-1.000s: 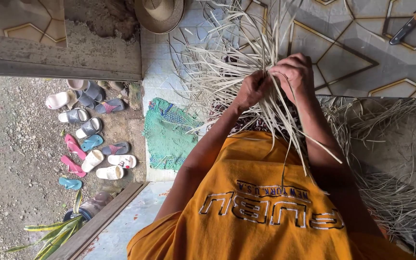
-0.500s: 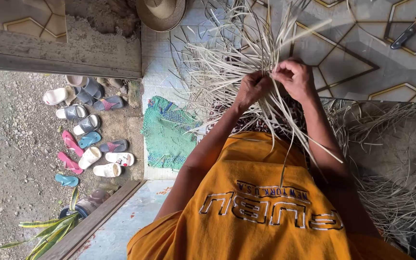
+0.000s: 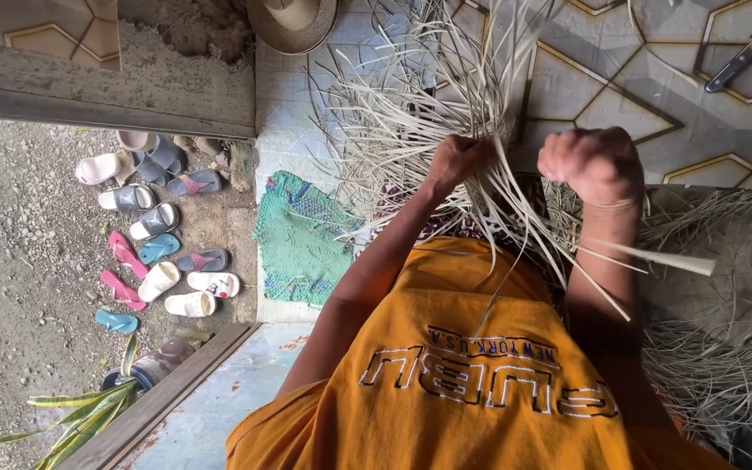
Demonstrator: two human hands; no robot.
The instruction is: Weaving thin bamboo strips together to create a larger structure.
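Right hand (image 3: 598,165) has pulled away from left hand (image 3: 456,164) since the earlier frame, fisted on pale dried palm-leaf strips (image 3: 411,113). Left hand is clenched on the same bundle, above the orange printed shirt (image 3: 480,374) and patterned floor tiles (image 3: 654,96).

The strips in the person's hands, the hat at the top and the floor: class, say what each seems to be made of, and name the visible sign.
Strips: probably dried palm leaf or similar plant fibre; pale, matt, flat, stiffly fanned.
Hat: looks like woven straw; tan, matt, brimmed.
Floor: seemingly glazed ceramic tile; slight sheen, patterned lines, joints.
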